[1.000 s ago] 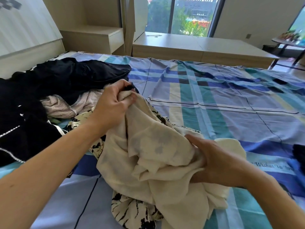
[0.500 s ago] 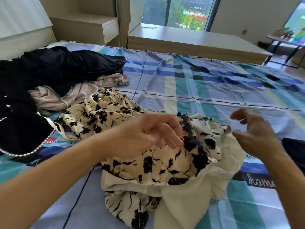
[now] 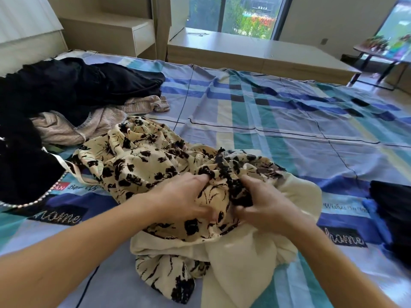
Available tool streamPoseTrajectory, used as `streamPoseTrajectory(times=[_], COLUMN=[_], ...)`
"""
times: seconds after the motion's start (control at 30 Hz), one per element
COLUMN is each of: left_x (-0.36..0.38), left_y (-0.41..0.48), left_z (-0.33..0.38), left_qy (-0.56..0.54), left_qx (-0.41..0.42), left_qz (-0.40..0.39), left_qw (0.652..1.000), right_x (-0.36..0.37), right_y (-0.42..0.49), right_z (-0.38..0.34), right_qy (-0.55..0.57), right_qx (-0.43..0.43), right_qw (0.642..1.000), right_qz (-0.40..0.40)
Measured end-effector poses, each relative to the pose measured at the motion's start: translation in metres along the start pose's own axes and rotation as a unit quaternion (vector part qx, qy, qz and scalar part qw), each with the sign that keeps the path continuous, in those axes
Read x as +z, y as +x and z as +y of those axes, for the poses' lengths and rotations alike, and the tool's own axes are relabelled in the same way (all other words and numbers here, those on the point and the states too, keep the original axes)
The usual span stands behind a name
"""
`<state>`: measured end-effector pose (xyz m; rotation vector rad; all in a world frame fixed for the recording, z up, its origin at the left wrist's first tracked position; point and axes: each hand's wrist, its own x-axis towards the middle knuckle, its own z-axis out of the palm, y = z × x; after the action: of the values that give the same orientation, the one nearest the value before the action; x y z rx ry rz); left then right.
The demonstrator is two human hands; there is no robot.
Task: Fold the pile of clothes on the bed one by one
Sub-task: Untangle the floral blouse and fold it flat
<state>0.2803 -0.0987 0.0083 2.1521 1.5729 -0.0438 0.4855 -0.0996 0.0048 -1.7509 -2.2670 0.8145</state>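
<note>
While we hunt for an edge, left hand [image 3: 184,201] and right hand [image 3: 269,207] pinch the bunched dress [image 3: 142,161], each grip curled round fabric.

The bed [image 3: 278,121] is covered with a sheet checked in blue, teal and cream. On its left side lies a heap of black clothes [image 3: 77,85], with a beige knit top [image 3: 66,127] partly under it. A crumpled cream black-printed garment [image 3: 138,158] lies in the near middle. A dark garment [image 3: 393,210] lies at the right edge.
</note>
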Motion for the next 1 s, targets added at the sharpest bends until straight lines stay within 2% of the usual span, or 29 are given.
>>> streamPoseTrajectory(times=[0.07, 0.13, 0.23, 0.3, 0.37, 0.43, 0.47, 0.5, 0.57, 0.6, 0.63, 0.67, 0.73, 0.77, 0.83, 0.9, 0.93, 1.0], left_x=[-0.006, -0.016, -0.026, -0.026, -0.022, -0.017, -0.013, -0.013, -0.014, -0.015, -0.017, -0.018, -0.019, -0.022, -0.028, -0.037, -0.042, -0.052], left_y=[0.001, 0.002, 0.004, 0.004, -0.001, -0.009, -0.013, -0.018, -0.023, -0.023, -0.024, -0.023, -0.023, -0.023, -0.021, -0.019, -0.018, -0.016], left_z=[-0.001, -0.009, -0.025, -0.027, -0.016, 0.003, 0.013, 0.023, 0.035, 0.036, 0.036, 0.032, 0.025, 0.022, 0.017, 0.013, 0.010, 0.005], left_qy=[-0.047, -0.080, -0.092, -0.082, -0.080, -0.147, -0.213, -0.298, -0.457, -0.490, -0.488, -0.473, -0.457, -0.468, -0.497, -0.510, -0.514, -0.533], left_qx=[0.028, 0.048, 0.042, 0.048, 0.095, 0.148, 0.170, 0.178, 0.143, 0.107, 0.071, 0.048, 0.005, -0.016, -0.044, -0.064, -0.070, -0.083], left_qz=[0.013, 0.034, 0.138, 0.252, 0.346, 0.343, 0.299, 0.231, 0.120, 0.095, 0.085, 0.086, 0.097, 0.103, 0.125, 0.166, 0.191, 0.237], left_qw=[0.998, 0.995, 0.985, 0.963, 0.930, 0.916, 0.915, 0.909, 0.870, 0.860, 0.866, 0.876, 0.884, 0.878, 0.858, 0.842, 0.833, 0.808], right_x=[-0.008, -0.024, -0.046, -0.053, -0.056, -0.055, -0.051, -0.046, -0.033, -0.027, -0.022, -0.020, -0.025, -0.032, -0.047, -0.060, -0.064, -0.061], right_y=[0.005, 0.006, 0.005, 0.002, -0.003, -0.008, -0.010, -0.011, -0.015, -0.017, -0.019, -0.022, -0.025, -0.025, -0.020, -0.012, -0.009, -0.005], right_z=[0.009, 0.018, 0.033, 0.037, 0.032, 0.022, 0.017, 0.011, -0.002, -0.007, -0.011, -0.015, -0.019, -0.016, 0.000, 0.033, 0.048, 0.076], right_qy=[0.091, 0.195, 0.339, 0.457, 0.540, 0.584, 0.573, 0.537, 0.411, 0.344, 0.287, 0.255, 0.270, 0.292, 0.283, 0.175, 0.107, 0.029], right_qx=[0.003, 0.010, 0.027, 0.027, -0.009, -0.076, -0.114, -0.152, -0.225, -0.245, -0.258, -0.269, -0.265, -0.253, -0.217, -0.136, -0.071, 0.071], right_qw=[0.995, 0.974, 0.924, 0.873, 0.830, 0.803, 0.808, 0.829, 0.883, 0.905, 0.919, 0.922, 0.914, 0.911, 0.933, 0.974, 0.991, 0.995], right_qz=[0.050, 0.116, 0.176, 0.168, 0.137, 0.091, 0.068, 0.047, -0.011, -0.047, -0.078, -0.109, -0.148, -0.142, -0.052, 0.040, 0.035, -0.060])
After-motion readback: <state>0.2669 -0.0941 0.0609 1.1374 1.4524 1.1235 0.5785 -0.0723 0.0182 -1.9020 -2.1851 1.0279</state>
